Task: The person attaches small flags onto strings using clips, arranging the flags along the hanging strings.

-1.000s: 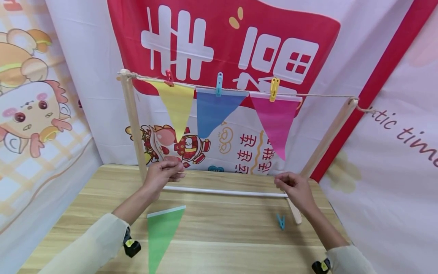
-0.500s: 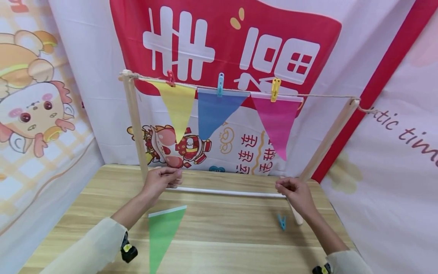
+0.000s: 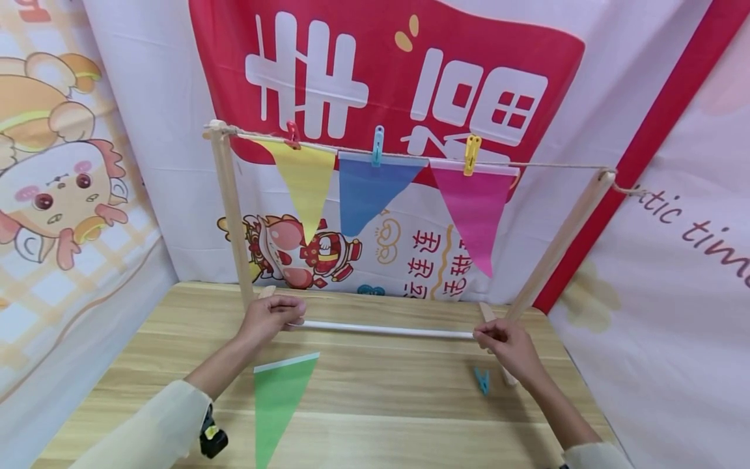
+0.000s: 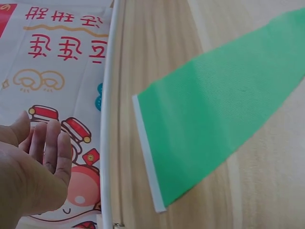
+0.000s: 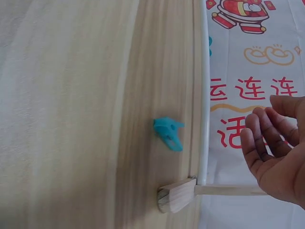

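In the head view my left hand [image 3: 271, 319] is over the left end of a white rod [image 3: 381, 328] that runs low between two wooden posts. My right hand [image 3: 505, 340] is over the rod's right end, fingertips overlapping it. Both hands have loosely curled fingers, and the wrist views show nothing held in them. A green triangular pennant [image 4: 224, 100] with a white top strip lies on the table in front of my left hand. Near my right hand lies a blue-green clothespin [image 5: 167, 133]. Yellow [image 3: 305, 176], blue [image 3: 375, 189] and pink [image 3: 476, 202] pennants hang above.
A twine line [image 3: 562, 165] spans the left post [image 3: 231, 215] and right post [image 3: 559, 244]. Red [image 3: 293, 135], light blue [image 3: 377, 146] and yellow [image 3: 471, 156] clothespins clip the pennants to it. A printed cloth backdrop [image 3: 404, 260] stands behind the wooden table [image 3: 404, 404].
Both hands have come down to the level of the white rod, the left one also shifting slightly left. The pennants and the loose clothespin stay where they were.
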Available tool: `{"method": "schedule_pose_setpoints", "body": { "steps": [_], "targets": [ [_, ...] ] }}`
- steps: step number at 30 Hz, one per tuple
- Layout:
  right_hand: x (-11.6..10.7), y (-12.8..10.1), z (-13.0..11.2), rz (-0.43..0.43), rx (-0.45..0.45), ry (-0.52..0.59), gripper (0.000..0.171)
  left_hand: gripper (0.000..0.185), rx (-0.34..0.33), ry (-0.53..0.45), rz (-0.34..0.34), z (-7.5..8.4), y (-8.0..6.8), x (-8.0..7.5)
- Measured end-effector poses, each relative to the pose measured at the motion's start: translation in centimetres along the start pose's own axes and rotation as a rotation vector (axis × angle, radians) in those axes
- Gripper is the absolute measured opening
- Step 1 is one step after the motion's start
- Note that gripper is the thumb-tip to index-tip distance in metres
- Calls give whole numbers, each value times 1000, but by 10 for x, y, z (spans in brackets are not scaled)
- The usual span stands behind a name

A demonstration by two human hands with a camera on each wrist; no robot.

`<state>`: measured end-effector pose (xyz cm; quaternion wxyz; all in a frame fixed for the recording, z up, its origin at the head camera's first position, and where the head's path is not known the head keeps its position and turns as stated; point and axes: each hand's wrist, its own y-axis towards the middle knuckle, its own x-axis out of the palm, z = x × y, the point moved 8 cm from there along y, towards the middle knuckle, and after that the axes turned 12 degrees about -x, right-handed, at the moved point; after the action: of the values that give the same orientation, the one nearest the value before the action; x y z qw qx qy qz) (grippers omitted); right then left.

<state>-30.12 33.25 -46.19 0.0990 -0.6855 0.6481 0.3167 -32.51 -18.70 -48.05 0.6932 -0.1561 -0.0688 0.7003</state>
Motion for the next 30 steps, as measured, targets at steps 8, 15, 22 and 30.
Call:
{"method": "schedule_pose_setpoints", "body": {
  "steps": [8,15,22,30],
  "targets": [
    [6,-11,15,-71,75,-75,20,39,-7,126,19,-15,1,-4],
    [9,-16,21,-132,116,-98,23,38,-47,138,-9,-31,0,-3],
    [10,-21,29,-160,163,-124,25,33,-67,180,0,-43,1,-6],
    [8,-23,39,-191,189,-160,26,31,-48,238,27,-47,1,-13]
  ]
}}
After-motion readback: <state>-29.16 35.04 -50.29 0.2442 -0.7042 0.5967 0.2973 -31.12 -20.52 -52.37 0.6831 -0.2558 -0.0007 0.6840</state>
